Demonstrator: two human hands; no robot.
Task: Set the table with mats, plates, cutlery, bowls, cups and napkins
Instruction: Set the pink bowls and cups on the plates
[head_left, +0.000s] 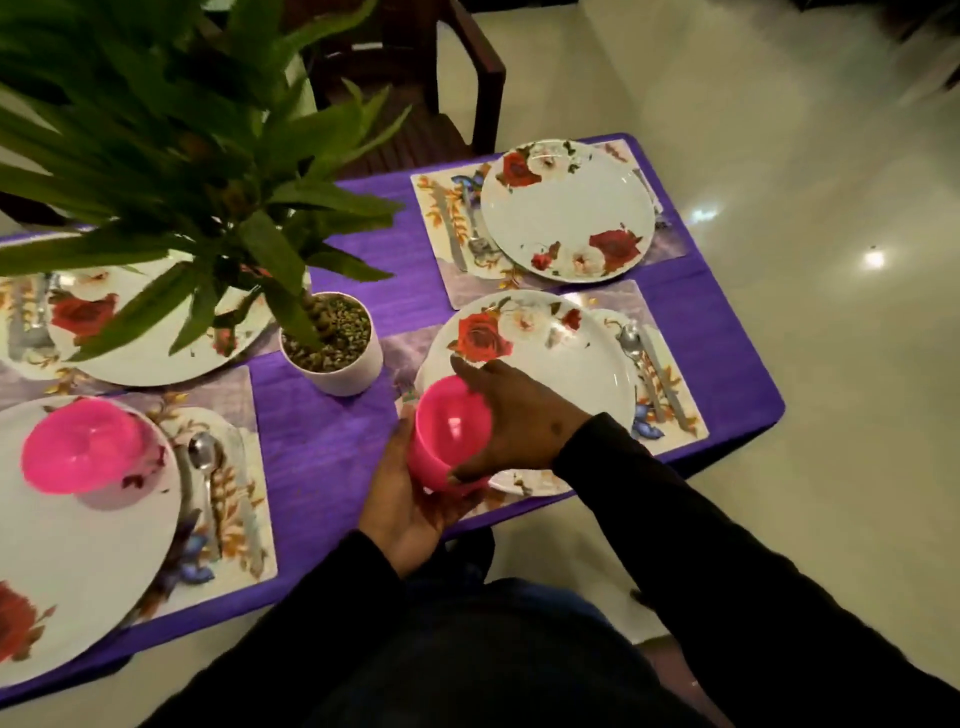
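A: Holding the pink bowls (451, 434) with both hands, is she? Why both?

B: It looks like a small stack. The left hand (410, 499) cups it from beneath, fingers curled under the base, so its grip carries the weight. The right hand (511, 415) wraps the far side and rim, its grip closed on the top bowl, probably to lift that one off.

A: And where is the stack?

B: In the air at the near edge of the desk (322, 457), over the near-left part of the right-hand near plate (540, 364). That plate has no bowl yet, so I judge it is the target.

A: Why there and not on the mat (670, 374)?

B: One pink bowl (78, 447) already sits on the plate (83, 525) at the near left, so the pattern is bowl on plate. The mat's free strip on the right is taken by a spoon (629, 340) and other cutlery.

A: And the far places?

B: The far right plate (566, 210) is bare, cutlery to its left. The far left plate (156, 332) is half hidden by the potted plant (332, 343) in the middle, so I cannot tell if it holds a bowl.

A: Cups, napkins?

B: None visible; those steps seem still ahead.
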